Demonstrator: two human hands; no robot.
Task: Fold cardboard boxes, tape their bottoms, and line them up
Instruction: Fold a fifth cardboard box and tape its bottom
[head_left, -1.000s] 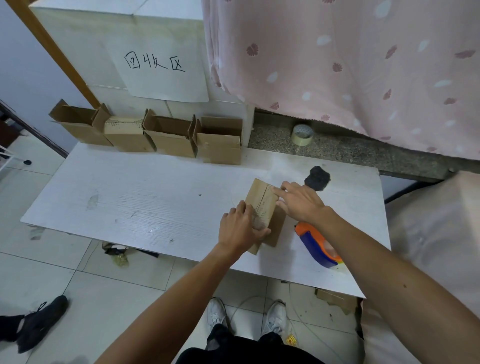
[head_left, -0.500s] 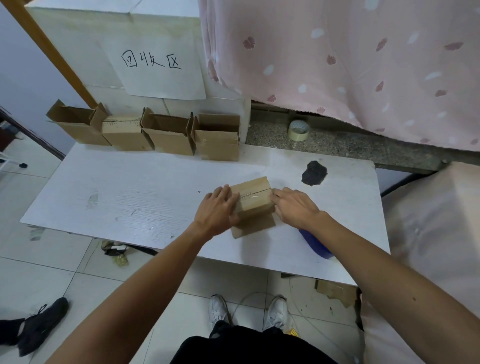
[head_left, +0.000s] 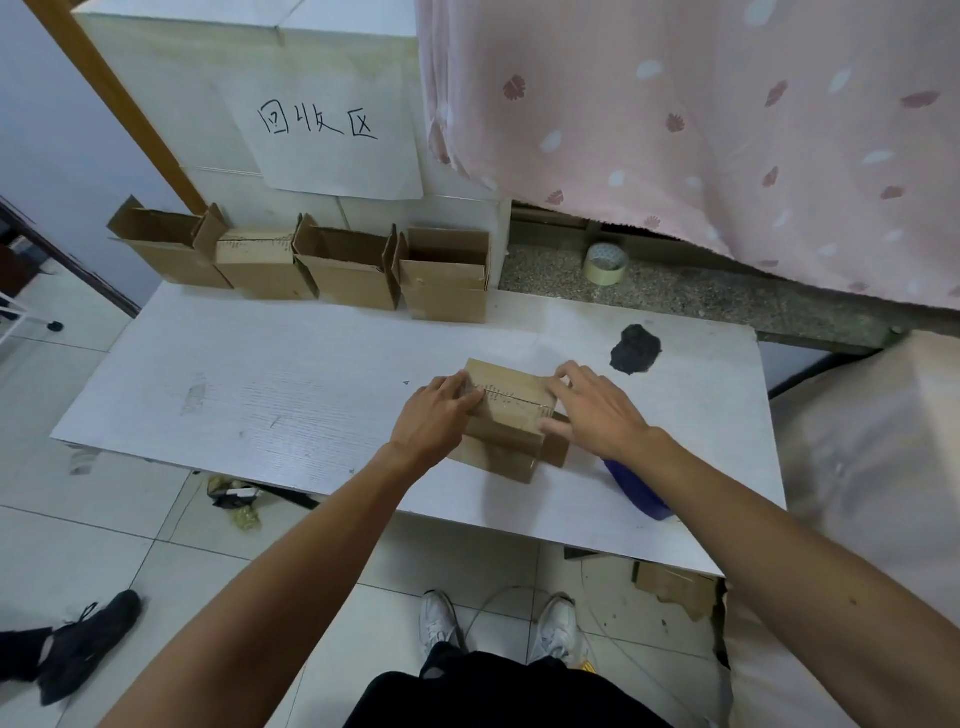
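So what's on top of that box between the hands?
Clear tape runs along the closed seam of the box, with the left hand and right hand pressing its ends. The inside is covered, so it cannot be seen.

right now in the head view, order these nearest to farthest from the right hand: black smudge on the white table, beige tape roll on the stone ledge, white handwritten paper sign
From the right hand:
1. Black smudge, just beyond it on the table.
2. Beige tape roll, farther back on the ledge.
3. White paper sign, farthest, up and left.
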